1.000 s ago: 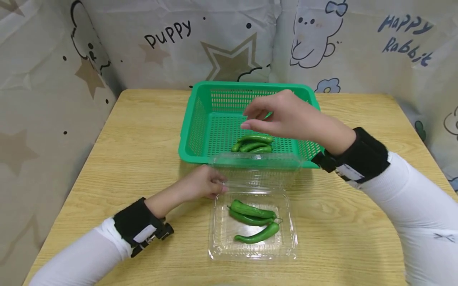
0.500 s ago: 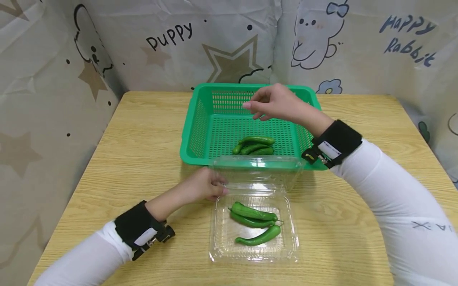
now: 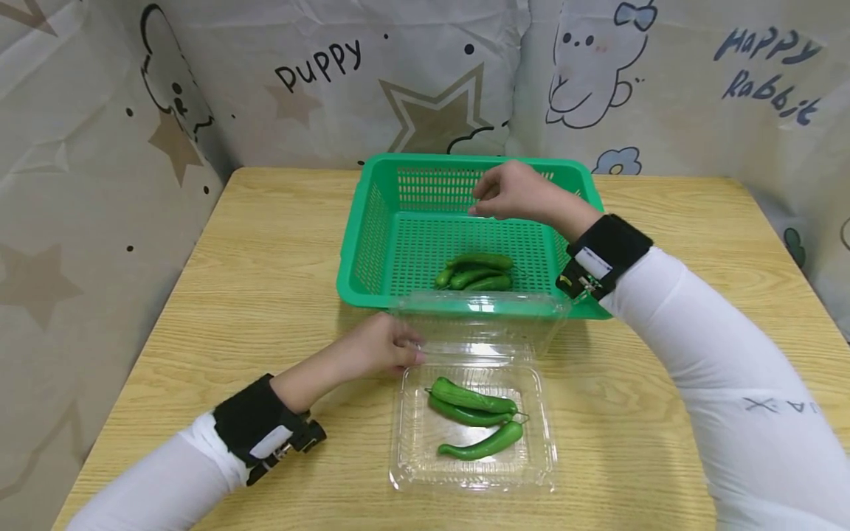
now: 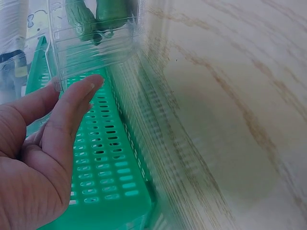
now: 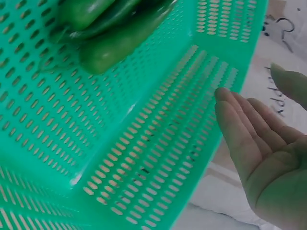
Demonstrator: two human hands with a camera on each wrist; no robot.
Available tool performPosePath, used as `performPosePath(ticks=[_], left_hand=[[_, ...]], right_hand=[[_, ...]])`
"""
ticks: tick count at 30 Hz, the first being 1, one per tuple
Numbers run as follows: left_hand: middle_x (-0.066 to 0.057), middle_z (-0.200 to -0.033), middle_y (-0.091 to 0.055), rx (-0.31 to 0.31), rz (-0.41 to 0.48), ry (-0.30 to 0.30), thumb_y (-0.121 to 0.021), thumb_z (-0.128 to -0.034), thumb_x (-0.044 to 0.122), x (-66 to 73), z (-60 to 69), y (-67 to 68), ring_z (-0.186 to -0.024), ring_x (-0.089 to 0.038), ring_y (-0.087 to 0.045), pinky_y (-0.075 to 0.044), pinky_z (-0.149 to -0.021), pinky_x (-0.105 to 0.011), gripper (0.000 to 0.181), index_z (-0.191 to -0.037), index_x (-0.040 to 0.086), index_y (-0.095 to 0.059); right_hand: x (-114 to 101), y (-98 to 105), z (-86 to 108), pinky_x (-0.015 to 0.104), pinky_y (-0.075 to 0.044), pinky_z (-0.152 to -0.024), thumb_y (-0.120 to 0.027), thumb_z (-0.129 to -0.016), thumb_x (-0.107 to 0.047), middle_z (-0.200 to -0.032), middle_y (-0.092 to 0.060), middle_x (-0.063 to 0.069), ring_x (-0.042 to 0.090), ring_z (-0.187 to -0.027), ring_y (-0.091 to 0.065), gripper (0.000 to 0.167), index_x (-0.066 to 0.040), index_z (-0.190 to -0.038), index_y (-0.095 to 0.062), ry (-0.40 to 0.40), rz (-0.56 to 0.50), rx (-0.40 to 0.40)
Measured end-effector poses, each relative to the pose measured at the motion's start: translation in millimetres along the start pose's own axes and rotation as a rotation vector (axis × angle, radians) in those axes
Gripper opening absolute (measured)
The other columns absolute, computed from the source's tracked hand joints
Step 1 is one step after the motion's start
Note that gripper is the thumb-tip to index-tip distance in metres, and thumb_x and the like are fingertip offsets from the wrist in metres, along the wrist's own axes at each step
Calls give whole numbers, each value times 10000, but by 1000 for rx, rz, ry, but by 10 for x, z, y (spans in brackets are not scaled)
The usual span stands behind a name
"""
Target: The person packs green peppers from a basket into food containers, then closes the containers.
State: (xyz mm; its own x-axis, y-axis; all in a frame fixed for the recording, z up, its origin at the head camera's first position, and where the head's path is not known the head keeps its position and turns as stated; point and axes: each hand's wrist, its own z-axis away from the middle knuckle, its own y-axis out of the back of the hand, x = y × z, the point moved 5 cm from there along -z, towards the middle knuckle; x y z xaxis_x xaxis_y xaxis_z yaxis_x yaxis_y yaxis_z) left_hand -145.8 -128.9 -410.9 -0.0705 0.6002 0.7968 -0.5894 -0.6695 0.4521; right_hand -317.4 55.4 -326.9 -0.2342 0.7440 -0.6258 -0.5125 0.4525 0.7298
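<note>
Three green chili peppers (image 3: 473, 398) lie in the base of a clear plastic clamshell box (image 3: 413, 464), whose raised lid (image 3: 478, 324) leans by the basket's near wall. My left hand (image 3: 375, 343) pinches the box's edge at the hinge's left end; in the left wrist view, thumb and finger of the left hand (image 4: 53, 129) meet at that edge. Over the green basket (image 3: 361, 243) hovers my right hand (image 3: 518, 193), holding nothing. Relaxed fingers of the right hand (image 5: 268, 148) show in the right wrist view. Several more green peppers (image 3: 478, 269) lie in the basket's near part.
The wooden table (image 3: 265, 251) carries both containers, the basket behind the box. A printed cloth (image 3: 438, 81) hangs behind the table and along its sides. Black straps with small cameras sit on both wrists.
My right hand has moved back from above the basket's peppers towards its far wall, its fingers bending a little differently. The left hand stays on the box. The peppers lie as before.
</note>
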Motion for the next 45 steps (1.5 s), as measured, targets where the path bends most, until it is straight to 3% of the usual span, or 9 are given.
performPosePath(ticks=[7,12,15,17,19,29,33,37,45], left_hand=[[-129,-905,-706,-4,-28,-22,-673,-861,98,38,-10,26,-658,-166,-667,-575,-607,-256,326,-1132,-78,-630],[-138,-905,-705,-4,-47,-43,-670,-861,89,75,-20,60,-645,-162,-660,-573,-598,-255,322,-1127,-87,-627],[-150,-934,-701,-7,-43,-50,-670,-861,88,92,-23,65,-652,-153,-659,-576,-606,-255,327,-1131,-90,-621],[-153,-951,-699,-11,-37,-50,-668,-861,87,96,-21,65,-660,-138,-658,-579,-617,-254,330,-1134,-93,-617],[-146,-937,-698,-12,-33,-52,-668,-860,84,97,-19,64,-666,-134,-657,-581,-623,-258,331,-1133,-96,-616],[-166,-972,-693,-17,8,-24,-677,-857,94,68,-21,49,-683,-155,-672,-586,-635,-270,349,-1148,-89,-612],[-167,-977,-694,-15,18,-17,-684,-852,98,48,-19,47,-674,-149,-671,-588,-637,-281,355,-1147,-88,-615],[-153,-949,-702,-5,-2,-20,-686,-850,99,36,-21,46,-661,-142,-663,-587,-637,-290,342,-1133,-84,-623],[-143,-926,-706,-14,-18,-35,-676,-858,92,18,-42,-9,-665,-155,-675,-582,-614,-258,313,-1112,-86,-633]], right_hand=[[107,-122,-52,424,-504,-919,-723,-820,-105,-1202,-605,214,321,-1109,-569,432,40,-1205,-590,6,241,-135],[107,-212,-54,404,-509,-893,-755,-769,-66,-1120,-625,180,270,-1010,-576,428,40,-1163,-624,27,328,-230],[96,-253,-52,278,-473,-675,-760,-756,-56,-783,-575,74,167,-699,-497,141,-20,-810,-635,32,340,-272],[94,-283,-51,242,-301,-563,-763,-753,-59,-625,-351,-5,126,-571,-312,381,-96,-625,-406,28,352,-294],[96,-322,-53,306,-169,-579,-760,-753,-51,-650,-151,16,168,-585,-143,553,-123,-670,-218,29,361,-326],[140,-479,-65,273,-194,-551,-776,-725,-34,-655,-167,-15,141,-579,-189,501,-142,-657,-291,31,386,-399],[161,-513,-48,255,-390,-621,-810,-723,-103,-797,-435,-5,153,-716,-423,305,-66,-911,-573,-3,446,-415],[190,-581,-42,383,-483,-917,-841,-689,-132,-1205,-518,85,244,-1078,-515,721,-45,-1289,-452,-40,506,-439],[266,-787,-65,398,-465,-961,-851,-689,-117,-1283,-457,137,278,-1168,-477,859,-61,-1366,-324,-21,658,-507]])
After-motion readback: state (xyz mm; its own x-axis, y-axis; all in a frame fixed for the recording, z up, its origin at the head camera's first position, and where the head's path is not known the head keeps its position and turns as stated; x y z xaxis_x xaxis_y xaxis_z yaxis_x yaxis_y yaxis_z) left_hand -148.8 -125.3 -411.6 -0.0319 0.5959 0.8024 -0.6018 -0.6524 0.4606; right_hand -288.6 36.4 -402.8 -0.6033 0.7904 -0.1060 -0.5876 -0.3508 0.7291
